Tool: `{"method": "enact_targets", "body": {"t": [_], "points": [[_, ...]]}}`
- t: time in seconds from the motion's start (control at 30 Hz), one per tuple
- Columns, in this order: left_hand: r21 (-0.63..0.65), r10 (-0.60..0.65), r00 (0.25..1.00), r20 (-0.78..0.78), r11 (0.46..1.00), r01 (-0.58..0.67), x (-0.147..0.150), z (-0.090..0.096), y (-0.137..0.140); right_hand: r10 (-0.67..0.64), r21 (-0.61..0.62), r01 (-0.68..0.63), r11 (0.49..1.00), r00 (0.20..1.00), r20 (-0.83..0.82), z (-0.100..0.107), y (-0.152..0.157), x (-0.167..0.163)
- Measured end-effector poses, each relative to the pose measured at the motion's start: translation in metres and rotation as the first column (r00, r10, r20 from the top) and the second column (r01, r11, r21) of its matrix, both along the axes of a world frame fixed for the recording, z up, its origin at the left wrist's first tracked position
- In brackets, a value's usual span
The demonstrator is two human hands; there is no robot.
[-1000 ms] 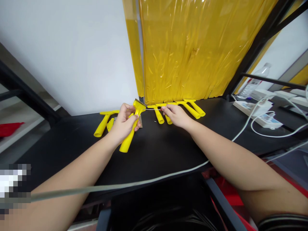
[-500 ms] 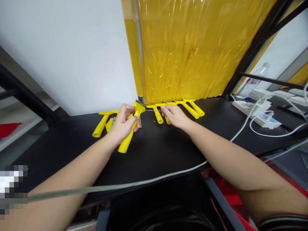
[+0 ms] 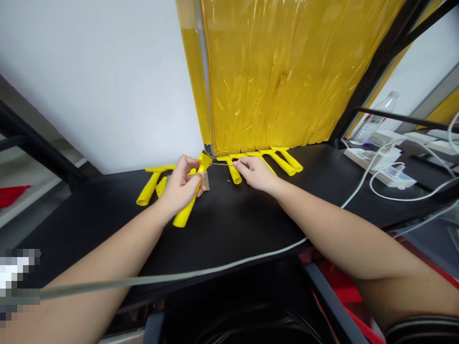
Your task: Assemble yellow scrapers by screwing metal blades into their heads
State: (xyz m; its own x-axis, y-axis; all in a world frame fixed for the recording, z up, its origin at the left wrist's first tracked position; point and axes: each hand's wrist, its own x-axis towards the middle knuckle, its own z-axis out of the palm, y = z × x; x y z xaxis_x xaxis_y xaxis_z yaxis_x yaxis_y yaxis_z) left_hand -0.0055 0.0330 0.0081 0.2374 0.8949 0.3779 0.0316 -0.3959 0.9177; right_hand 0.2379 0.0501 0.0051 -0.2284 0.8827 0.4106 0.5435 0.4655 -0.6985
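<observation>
White cable (image 3: 251, 262) sweeps across the foreground, before the matte black tabletop (image 3: 222, 234). Over it, the left hand (image 3: 182, 187) grips a glossy yellow scraper (image 3: 187, 211), its tubular handle slanting toward the viewer; the right hand (image 3: 256, 173) pinches a thin metal shaft (image 3: 223, 165), likely a screwdriver's, at the flared head. Turning it there seems the step in hand; the next move probably calls for a steady head and straight shaft. Beyond lie more hollow-handled scrapers (image 3: 235, 174), then a wrinkled, shiny yellow curtain (image 3: 279, 91).
</observation>
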Motion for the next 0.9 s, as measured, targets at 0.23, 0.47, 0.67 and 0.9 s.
{"method": "enact_targets", "body": {"t": [0.23,0.47,0.67,0.9], "points": [[0.062,0.025,0.998,-0.062,0.998,-0.021,-0.006,-0.007,0.005,0.051,-0.182,-0.095,0.979,0.972,-0.230,-0.009,0.008,-0.003],[0.041,0.072,0.989,-0.132,0.997,-0.067,-0.008,-0.009,0.010,0.016,0.011,-0.015,1.000,0.998,-0.062,-0.001,0.010,0.012],[0.034,0.094,0.992,-0.087,0.995,-0.092,-0.010,-0.009,0.013,-0.017,0.036,0.013,0.999,0.992,0.122,0.008,0.003,0.023],[-0.027,0.076,0.997,-0.027,0.997,-0.077,-0.005,-0.004,0.011,-0.027,0.037,0.016,0.999,0.956,0.293,0.010,-0.004,0.014]]}}
